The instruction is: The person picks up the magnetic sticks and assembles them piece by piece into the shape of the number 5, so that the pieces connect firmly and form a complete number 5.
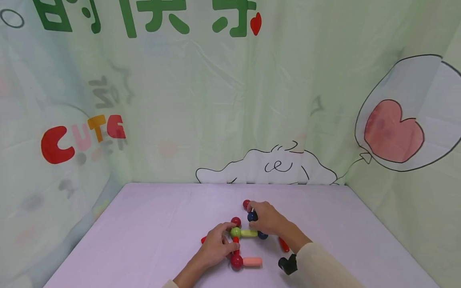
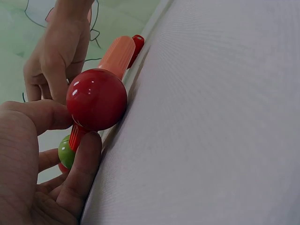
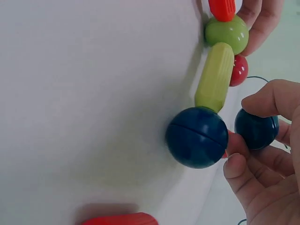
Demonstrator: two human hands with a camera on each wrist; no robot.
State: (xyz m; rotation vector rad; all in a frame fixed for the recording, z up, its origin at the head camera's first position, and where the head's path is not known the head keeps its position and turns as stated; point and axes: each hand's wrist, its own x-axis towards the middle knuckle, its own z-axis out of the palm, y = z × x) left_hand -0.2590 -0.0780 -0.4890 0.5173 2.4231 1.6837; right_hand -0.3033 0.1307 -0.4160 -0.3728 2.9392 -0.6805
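My left hand (image 1: 217, 242) holds a red rod (image 1: 236, 246) between thumb and fingers. That rod joins a red ball (image 1: 237, 261) to a green ball (image 1: 235, 233). From the red ball a pink rod (image 1: 253, 262) points right. A yellow-green rod (image 3: 215, 77) runs from the green ball to a dark blue ball (image 3: 197, 137) with a seam round it. Beyond the green ball sits another red ball (image 1: 235, 222). My right hand (image 1: 266, 218) pinches a second dark blue ball (image 3: 256, 130). Just past its fingertips shows a further red ball (image 1: 246, 205).
A loose red rod (image 1: 284, 245) lies near my right forearm. To the left of my left hand, a red piece (image 1: 203, 240) peeks out. A black object (image 1: 288, 264) is beside the right sleeve. Printed curtains (image 1: 180, 100) stand behind the pale table (image 1: 162, 216).
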